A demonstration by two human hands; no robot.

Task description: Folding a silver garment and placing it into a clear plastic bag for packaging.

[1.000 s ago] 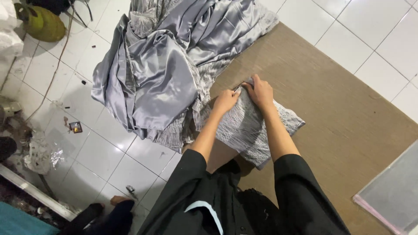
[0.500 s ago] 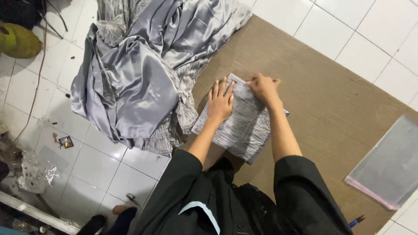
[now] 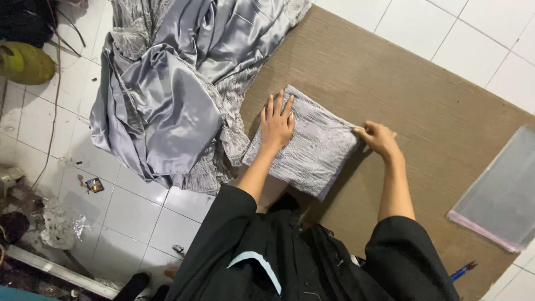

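Fingers of the left hand (image 3: 277,124) are spreading wide and lying flat on top of the folded grey cloth (image 3: 305,146). That hand is not gripping anything; it is just pressing down on the far left part of the cloth. The right hand (image 3: 379,138) is sitting at the right edge of the cloth, and its fingers are curling in and pinching that edge.

Both arms are reaching out forward from black sleeves (image 3: 390,256). The left forearm is bare and is crossing over the near corner of the cloth. The right arm is stretching out straight, with the wrist a little bent toward the cloth.

The folded cloth is lying on a brown mat (image 3: 401,83), near the mat's left side. A big heap of shiny silver fabric (image 3: 167,95) is lying just beside it, partly on the mat and partly on the white tile floor (image 3: 134,212). A clear plastic bag with a pink edge (image 3: 496,195) is lying on the right of the mat, well apart from the hands. A blue pen (image 3: 461,271) is lying near the mat's bottom edge. A yellow-green round thing (image 3: 25,64) is sitting on the floor at the far left. Bits of rubbish (image 3: 58,223) are lying on the tiles at the lower left.
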